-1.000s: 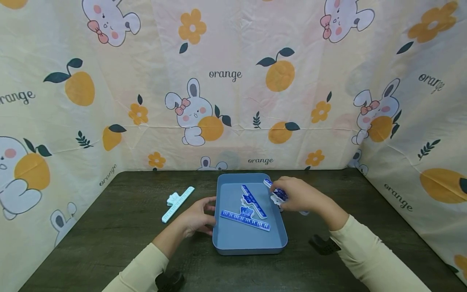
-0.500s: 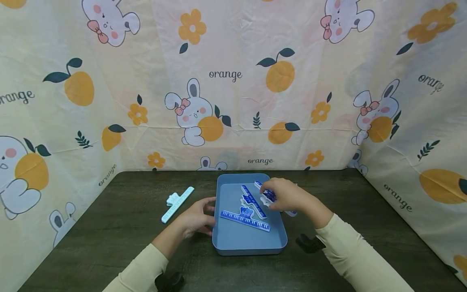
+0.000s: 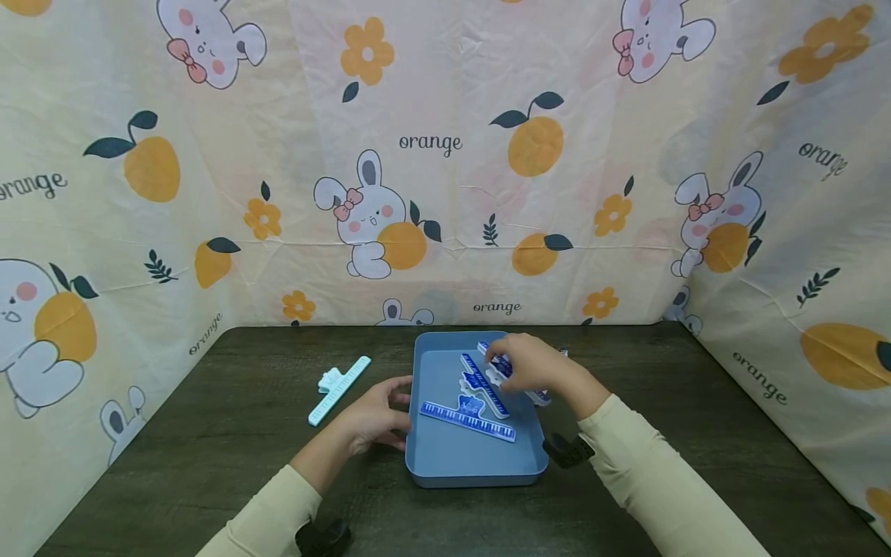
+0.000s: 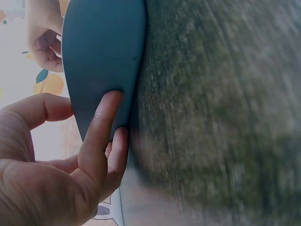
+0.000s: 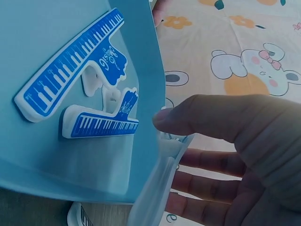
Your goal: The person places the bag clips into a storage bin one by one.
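My left hand (image 3: 379,414) rests its fingertips against the outer left wall of a blue-grey tray (image 3: 445,468). In the left wrist view, the fingers (image 4: 101,122) lie on the tray's outer wall (image 4: 106,42). Inside the tray are two blue-and-white piano-key clips: one clip (image 3: 468,422) lies across the front, the other clip (image 3: 487,385) slants behind it. Over the tray's right side, my right hand (image 3: 532,363) pinches a third clip (image 3: 499,367). Seen edge-on in the right wrist view, this clip (image 5: 157,183) shows its white side; the hand partly hides it.
On the dark table left of the tray lies a pale mint clip (image 3: 339,391). Another white clip with dark marks (image 5: 77,214) shows partly beyond the tray's edge in the right wrist view. A printed cloth (image 3: 445,193) stands behind and along both sides.
My right hand has moved left with the clip it pinches, from the tray's right edge to further over the tray. My left hand and the tray have stayed put.
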### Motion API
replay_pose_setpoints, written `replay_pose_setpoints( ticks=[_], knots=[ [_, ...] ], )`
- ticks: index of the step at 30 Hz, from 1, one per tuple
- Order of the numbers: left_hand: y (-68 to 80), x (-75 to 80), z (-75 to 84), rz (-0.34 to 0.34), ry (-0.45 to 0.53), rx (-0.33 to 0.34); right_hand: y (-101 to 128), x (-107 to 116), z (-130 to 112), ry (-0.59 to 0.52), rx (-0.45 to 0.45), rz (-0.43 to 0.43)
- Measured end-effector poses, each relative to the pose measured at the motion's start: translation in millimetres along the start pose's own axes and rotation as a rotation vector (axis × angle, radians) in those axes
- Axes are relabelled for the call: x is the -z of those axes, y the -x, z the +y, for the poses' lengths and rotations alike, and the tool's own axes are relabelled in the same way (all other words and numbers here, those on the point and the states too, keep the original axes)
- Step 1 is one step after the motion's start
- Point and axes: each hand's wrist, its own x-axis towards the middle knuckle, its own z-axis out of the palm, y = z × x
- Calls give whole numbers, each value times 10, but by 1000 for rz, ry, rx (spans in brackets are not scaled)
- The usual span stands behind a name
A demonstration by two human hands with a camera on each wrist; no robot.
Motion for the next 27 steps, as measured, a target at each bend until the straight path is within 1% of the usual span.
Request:
replay_pose_setpoints(
  ticks=[8,13,18,23,27],
  knots=[
    [-6,1,-7,-1,4,1,-141,-23,4,5,-58,-44],
    [-8,1,-12,2,0,2,-227,-34,1,-28,-98,-80],
    [-12,2,-14,0,2,4,-308,-65,27,-39,-117,-110],
    [-15,2,-12,5,1,6,-386,-132,55,-93,-165,-148],
    [-15,-2,-12,5,1,9,-429,-185,58,-105,-202,-166]
  ],
)
